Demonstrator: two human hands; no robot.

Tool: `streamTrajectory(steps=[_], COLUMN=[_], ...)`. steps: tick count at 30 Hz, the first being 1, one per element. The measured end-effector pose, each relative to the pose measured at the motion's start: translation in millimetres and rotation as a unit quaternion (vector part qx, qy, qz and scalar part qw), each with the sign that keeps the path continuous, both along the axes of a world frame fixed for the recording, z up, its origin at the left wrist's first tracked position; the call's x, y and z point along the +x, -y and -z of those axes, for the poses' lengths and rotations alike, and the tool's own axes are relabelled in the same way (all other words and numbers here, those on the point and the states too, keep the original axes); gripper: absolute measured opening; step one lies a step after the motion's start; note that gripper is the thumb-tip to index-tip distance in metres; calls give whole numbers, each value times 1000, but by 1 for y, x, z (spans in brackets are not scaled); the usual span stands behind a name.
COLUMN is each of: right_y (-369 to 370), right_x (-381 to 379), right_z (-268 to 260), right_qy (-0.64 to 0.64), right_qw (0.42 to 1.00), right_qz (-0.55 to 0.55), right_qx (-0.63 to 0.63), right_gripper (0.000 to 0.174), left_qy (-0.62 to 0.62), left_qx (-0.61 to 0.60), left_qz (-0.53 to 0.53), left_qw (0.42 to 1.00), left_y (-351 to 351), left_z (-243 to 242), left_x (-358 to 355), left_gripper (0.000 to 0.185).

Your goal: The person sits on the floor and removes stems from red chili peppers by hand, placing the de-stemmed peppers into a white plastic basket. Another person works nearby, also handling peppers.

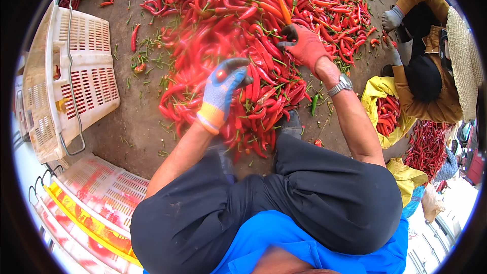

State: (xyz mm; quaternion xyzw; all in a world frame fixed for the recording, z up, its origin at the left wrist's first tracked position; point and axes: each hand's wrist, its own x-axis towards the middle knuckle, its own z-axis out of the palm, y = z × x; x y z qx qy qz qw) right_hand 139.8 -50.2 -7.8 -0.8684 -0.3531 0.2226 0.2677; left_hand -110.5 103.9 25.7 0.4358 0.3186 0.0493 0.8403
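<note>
A large heap of red chili peppers [262, 45] with green stems lies on the ground before me. My left hand [224, 87], in a grey-blue glove with an orange cuff, hovers over its near left part, fingers curled. A small red spot shows on that glove; whether the hand holds a chili is unclear. My right hand [304, 47] wears a red glove with dark fingertips. Its thumb and forefinger are apart, with nothing seen between them. Just beyond its fingertips lies an orange chili pepper [283, 9]. Part of the heap's left side is blurred.
A white plastic crate [87, 61] with a wire handle stands at left, above stacked crates [102, 186]. Loose stems [142, 57] litter the ground. At right, a co-worker's gloved hand [393, 19] is beside a yellow sack [367, 95] of chilies. My shoe [291, 123] touches the heap.
</note>
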Motion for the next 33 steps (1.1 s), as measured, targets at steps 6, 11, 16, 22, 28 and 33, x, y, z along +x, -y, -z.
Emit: streamTrajectory(steps=[6, 11, 16, 22, 28, 33], right_y=[-5, 6, 2, -48, -42, -27], right_x=[12, -43, -93, -26, 1, -27], right_z=[-21, -67, -41, -15, -43, -83], right_qy=[-22, -455, -49, 89, -95, -443], right_qw=[999, 872, 992, 994, 989, 866], right_qz=[44, 104, 18, 56, 100, 129], right_qx=[-6, 149, 118, 27, 47, 193], right_gripper=[30, 21, 30, 41, 33, 21], left_qy=[-47, 52, -20, -6, -18, 46], left_qx=[50, 89, -181, -119, -71, 77], left_qz=[31, 99, 202, 177, -10, -14], left_qw=[997, 990, 962, 977, 997, 996], left_y=[5, 24, 19, 15, -14, -10], left_z=[-8, -14, -7, -4, -12, -15], left_x=[-1, 7, -5, -10, -5, 5], left_gripper=[35, 45, 34, 35, 31, 39])
